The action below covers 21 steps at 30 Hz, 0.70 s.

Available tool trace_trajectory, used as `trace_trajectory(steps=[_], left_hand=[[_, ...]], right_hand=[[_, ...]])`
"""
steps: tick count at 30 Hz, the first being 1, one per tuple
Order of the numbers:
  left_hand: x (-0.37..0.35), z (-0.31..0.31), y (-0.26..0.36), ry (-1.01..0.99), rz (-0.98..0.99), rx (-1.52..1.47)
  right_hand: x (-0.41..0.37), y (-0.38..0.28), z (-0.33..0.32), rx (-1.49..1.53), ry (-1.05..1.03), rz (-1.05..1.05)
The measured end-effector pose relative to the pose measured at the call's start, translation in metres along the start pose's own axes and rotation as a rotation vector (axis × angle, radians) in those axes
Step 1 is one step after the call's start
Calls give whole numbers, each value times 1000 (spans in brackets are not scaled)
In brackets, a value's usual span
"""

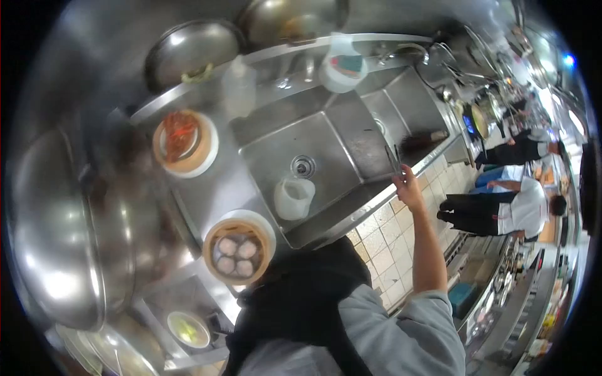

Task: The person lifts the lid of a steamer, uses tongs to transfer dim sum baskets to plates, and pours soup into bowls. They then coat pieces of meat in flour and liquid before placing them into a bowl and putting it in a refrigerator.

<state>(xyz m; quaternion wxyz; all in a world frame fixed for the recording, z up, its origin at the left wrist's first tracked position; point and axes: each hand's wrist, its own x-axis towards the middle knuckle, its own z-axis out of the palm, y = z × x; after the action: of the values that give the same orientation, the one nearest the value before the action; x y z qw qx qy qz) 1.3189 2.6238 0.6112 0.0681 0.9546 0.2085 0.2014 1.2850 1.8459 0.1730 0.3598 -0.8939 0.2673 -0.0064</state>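
My right hand (407, 186) is closed round a pair of metal tongs (393, 158) held over the front edge of the sink (313, 141). No left hand shows in the picture. A bamboo steamer (210, 250) with several pale round pieces (237, 255) rests on a white base at the near left. Farther back on the steel counter, a second steamer (200, 152) holds a small dish of reddish food (179, 135). Inside the left basin stands a white plastic container (294, 198), close to the drain (303, 167).
Behind the sink are a clear bottle (239, 88) and a white tub (343, 74). A dark brush (421, 143) lies by the right basin. Large metal lids (56, 238) rise at the left. Two people (525, 207) stand at the right. A bowl (188, 329) is at the bottom left.
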Motion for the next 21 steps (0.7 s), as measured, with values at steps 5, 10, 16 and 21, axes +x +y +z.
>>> trace_trajectory(steps=[5,10,16,21], left_hand=[[34,-16,-24,-204,-25,95],[0,-22,-2,-42,-29,234],[-46,-58,-40,349,57,121],[-197,-82,-14,611,148,20]], right_hand=[[30,56,0,-125,61,-58],[53,75,-9,93,-121,75],[73,28,-40,225,-241,115],[152,20,-45,248,-307,-250]])
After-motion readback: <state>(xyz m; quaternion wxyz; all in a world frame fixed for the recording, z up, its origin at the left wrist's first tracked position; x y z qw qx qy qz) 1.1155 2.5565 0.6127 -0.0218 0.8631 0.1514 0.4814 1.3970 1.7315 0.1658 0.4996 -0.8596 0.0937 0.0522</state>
